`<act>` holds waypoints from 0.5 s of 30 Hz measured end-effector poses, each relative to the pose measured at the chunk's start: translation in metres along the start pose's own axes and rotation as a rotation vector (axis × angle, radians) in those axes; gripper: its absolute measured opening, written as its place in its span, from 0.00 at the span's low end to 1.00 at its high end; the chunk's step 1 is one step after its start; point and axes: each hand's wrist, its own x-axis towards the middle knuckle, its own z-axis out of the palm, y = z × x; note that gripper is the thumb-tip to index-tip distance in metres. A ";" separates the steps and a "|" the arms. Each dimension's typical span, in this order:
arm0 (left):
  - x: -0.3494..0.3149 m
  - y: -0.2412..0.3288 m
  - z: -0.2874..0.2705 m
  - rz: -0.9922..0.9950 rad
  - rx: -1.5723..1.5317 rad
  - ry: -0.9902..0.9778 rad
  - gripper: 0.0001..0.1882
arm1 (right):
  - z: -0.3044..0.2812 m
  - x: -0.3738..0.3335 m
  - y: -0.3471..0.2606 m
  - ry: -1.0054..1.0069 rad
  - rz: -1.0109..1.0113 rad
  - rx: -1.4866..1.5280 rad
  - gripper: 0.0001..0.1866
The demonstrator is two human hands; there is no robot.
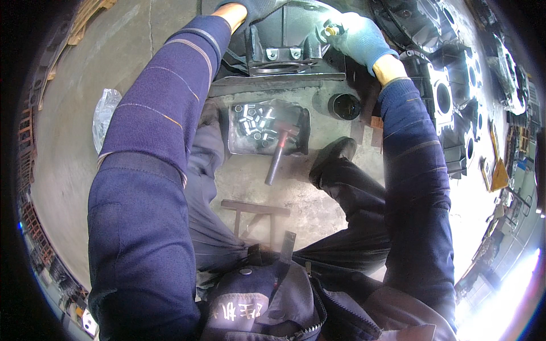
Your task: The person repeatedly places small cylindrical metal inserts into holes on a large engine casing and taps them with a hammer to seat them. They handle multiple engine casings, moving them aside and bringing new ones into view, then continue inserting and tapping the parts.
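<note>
A large dark cast-metal housing stands in front of me at the top of the view. My left hand, in a grey glove, rests at its far left; the fingers run past the upper edge and are hidden. At the housing's right side, my right hand, in a grey-blue glove, is closed with its fingertips on a small brass-coloured round part. Whether that part is apart from the housing or seated in it, I cannot tell.
A shallow tray of short metal sleeves lies between my feet, with a hammer leaning across its rim. A round black container stands near my right shoe. More castings line the right; a clear plastic bag lies left.
</note>
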 end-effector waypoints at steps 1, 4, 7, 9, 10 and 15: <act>-0.001 0.001 -0.001 -0.011 -0.006 0.001 0.32 | 0.001 0.000 0.001 -0.001 0.000 -0.003 0.18; -0.004 0.002 -0.004 -0.026 -0.030 0.001 0.32 | 0.003 -0.001 0.004 0.027 -0.068 -0.028 0.19; -0.005 0.003 -0.005 -0.023 -0.044 -0.005 0.32 | 0.005 -0.001 0.002 0.026 -0.012 0.004 0.19; -0.004 0.003 -0.005 -0.037 -0.018 -0.012 0.32 | 0.004 -0.002 0.000 0.034 -0.012 -0.020 0.19; -0.003 0.004 -0.004 -0.035 -0.021 -0.008 0.32 | 0.003 -0.002 -0.001 0.035 0.007 -0.054 0.19; 0.000 0.002 -0.002 -0.039 -0.031 0.011 0.32 | -0.001 -0.017 -0.003 0.147 0.065 0.188 0.21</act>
